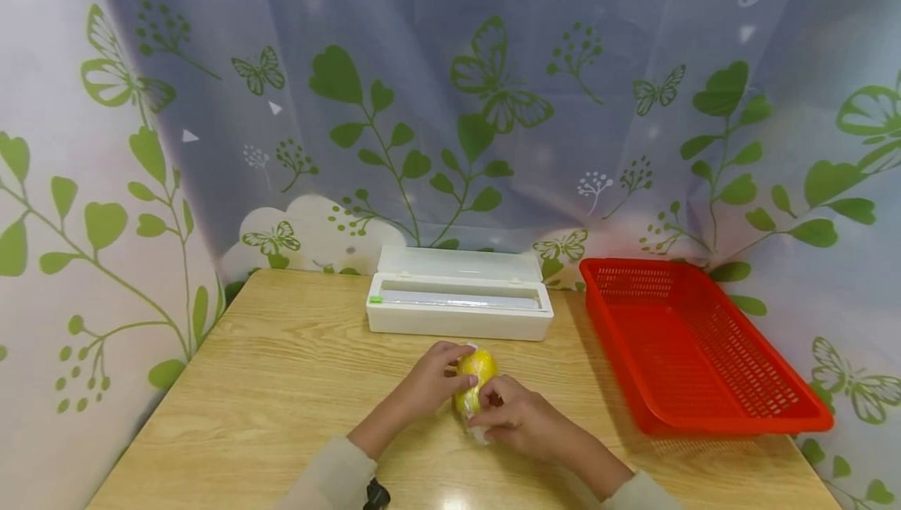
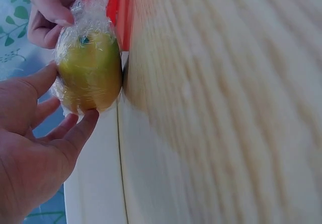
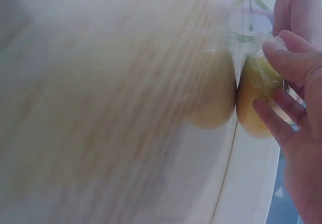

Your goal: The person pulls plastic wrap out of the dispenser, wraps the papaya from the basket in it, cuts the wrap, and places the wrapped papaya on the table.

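A yellow fruit (image 1: 479,369) stands on the wooden table, wrapped in clear cling film (image 2: 90,10). Greenish skin and a small dark spot show through the wrap at one end in the left wrist view. My left hand (image 1: 431,382) holds the fruit between thumb and fingers from the left and far side. With my right hand (image 1: 522,418), I pinch the loose, gathered film at the fruit's near end. In the right wrist view, its thumb and forefinger are at the film, while other fingers lie against the fruit.
Behind the fruit sits a white cling film dispenser (image 1: 457,325), its lid (image 1: 457,263) raised and a film roll (image 1: 457,300) inside. A red plastic basket (image 1: 739,422) stands at the right. A printed curtain (image 1: 422,103) hangs along the table's back edge.
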Available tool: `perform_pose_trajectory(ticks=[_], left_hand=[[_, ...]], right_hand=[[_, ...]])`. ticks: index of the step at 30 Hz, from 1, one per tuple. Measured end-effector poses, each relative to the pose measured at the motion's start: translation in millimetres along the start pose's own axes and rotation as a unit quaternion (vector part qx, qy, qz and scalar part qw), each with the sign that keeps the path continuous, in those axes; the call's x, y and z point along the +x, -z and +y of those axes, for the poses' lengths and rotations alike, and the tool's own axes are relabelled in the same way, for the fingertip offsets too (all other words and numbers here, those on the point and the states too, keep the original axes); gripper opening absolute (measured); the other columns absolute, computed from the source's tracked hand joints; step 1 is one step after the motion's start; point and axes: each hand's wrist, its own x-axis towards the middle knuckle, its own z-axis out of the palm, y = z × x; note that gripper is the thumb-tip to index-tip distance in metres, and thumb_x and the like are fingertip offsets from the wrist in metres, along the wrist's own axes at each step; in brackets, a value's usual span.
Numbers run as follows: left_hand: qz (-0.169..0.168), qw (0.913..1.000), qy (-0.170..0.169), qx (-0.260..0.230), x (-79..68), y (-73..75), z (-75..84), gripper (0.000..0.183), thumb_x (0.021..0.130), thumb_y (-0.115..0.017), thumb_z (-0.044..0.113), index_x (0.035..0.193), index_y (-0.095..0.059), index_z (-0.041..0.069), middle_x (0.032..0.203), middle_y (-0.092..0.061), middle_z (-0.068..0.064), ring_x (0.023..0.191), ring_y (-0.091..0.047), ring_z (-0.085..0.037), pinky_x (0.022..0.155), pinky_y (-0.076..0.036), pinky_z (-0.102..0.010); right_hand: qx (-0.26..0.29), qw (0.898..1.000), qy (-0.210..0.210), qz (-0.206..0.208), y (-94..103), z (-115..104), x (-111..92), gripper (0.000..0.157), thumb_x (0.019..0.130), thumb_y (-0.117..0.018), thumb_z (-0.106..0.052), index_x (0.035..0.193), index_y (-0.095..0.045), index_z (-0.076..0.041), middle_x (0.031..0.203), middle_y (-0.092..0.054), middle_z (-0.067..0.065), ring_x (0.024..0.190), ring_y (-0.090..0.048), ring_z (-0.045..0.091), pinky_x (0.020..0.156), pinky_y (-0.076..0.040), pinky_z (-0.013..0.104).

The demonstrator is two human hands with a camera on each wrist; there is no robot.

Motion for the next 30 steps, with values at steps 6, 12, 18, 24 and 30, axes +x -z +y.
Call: perform_pose_trajectory(ticks=[6,12,18,24,30], left_hand=[[0.001,1.0000,0.003,0.005,-0.7,1.0,0.9,0.049,0.098,-0.068,0.023,0.143,-0.056,0.009,0.140,-0.050,-0.016,0.122,-0.055,-0.032,0.099,-0.054,-0.039],[0.006,0.9999,-0.002,0.009,1.3,-0.6,1.0,0.048,0.097,-0.069,0.020,0.141,-0.057,0.007,0.138,-0.051,-0.016,0.121,-0.056,-0.030,0.098,-0.055,-0.037],[0.008,0.9999,-0.001,0.012,2.1,-2.4,0.6,0.047,0.097,-0.069,0.020,0.141,-0.057,0.007,0.139,-0.051,-0.017,0.123,-0.055,-0.031,0.099,-0.054,-0.037],[0.010,0.9999,-0.003,0.001,1.9,-2.9,-0.4,0.045,0.096,-0.070,0.017,0.138,-0.059,0.004,0.139,-0.050,-0.017,0.123,-0.054,-0.031,0.101,-0.053,-0.039],[-0.001,1.0000,0.006,0.003,1.0,0.8,-0.2,0.044,0.097,-0.069,0.020,0.138,-0.060,0.006,0.138,-0.050,-0.013,0.124,-0.053,-0.030,0.101,-0.053,-0.041]], right_hand=[[-0.024,1.000,-0.010,-0.001,-2.3,-2,1,0.022,0.082,-0.084,-0.012,0.100,-0.078,-0.022,0.110,-0.052,-0.005,0.098,-0.049,0.006,0.078,-0.050,0.014],[0.065,0.992,-0.102,0.019,-3.0,-8,3,0.006,0.094,-0.071,-0.022,0.096,-0.065,-0.024,0.111,-0.054,-0.010,0.099,-0.057,0.005,0.083,-0.055,0.021],[0.120,0.963,-0.235,0.055,-5.0,-11,11,0.006,0.100,-0.062,-0.031,0.099,-0.058,-0.027,0.100,-0.058,-0.014,0.092,-0.059,0.004,0.078,-0.054,0.023],[0.108,0.947,-0.276,0.121,-12.7,-7,19,0.007,0.098,-0.067,-0.028,0.093,-0.062,-0.026,0.096,-0.057,-0.014,0.089,-0.053,0.007,0.075,-0.050,0.023],[0.104,0.934,-0.307,0.151,-13.5,-5,26,0.012,0.092,-0.075,-0.025,0.091,-0.064,-0.028,0.119,-0.057,-0.001,0.113,-0.047,0.016,0.089,-0.049,0.036]])
